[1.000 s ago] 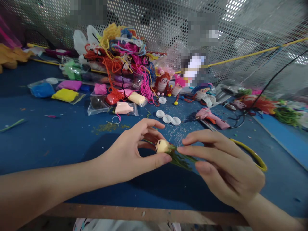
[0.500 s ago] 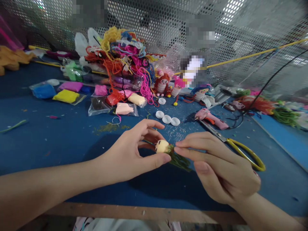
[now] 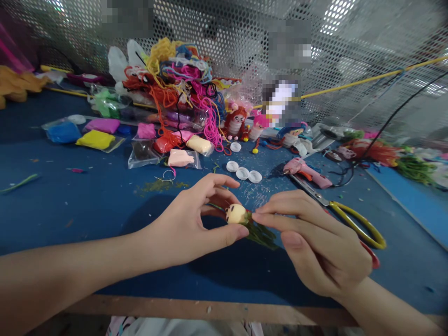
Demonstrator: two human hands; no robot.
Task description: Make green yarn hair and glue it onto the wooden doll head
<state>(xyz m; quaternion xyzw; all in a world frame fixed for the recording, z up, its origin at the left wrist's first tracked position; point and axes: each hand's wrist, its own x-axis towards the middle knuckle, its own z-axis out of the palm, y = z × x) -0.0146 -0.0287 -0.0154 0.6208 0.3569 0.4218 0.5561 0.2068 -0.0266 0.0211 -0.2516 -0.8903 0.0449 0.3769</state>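
Observation:
A small cream doll head with dark eye marks sits between the thumb and fingers of my left hand, which is closed round it. Dark green yarn hair trails from the head to the right, over the blue tabletop. My right hand has its fingers stretched out, the tips touching the green yarn close to the head. Its thumb stays apart from the fingers, and nothing shows gripped there. Yellow-handled scissors lie behind my right hand, and a red handle is partly hidden under it.
White caps lie ahead of my hands. To their right is a pink glue gun with a black cord. Bagged coloured clay, a heap of yarn and finished dolls line the back, before a perforated metal screen.
My right hand has shifted slightly left, bringing its fingertips onto the yarn and uncovering more of the red handle. My left hand and the doll head have stayed almost still.

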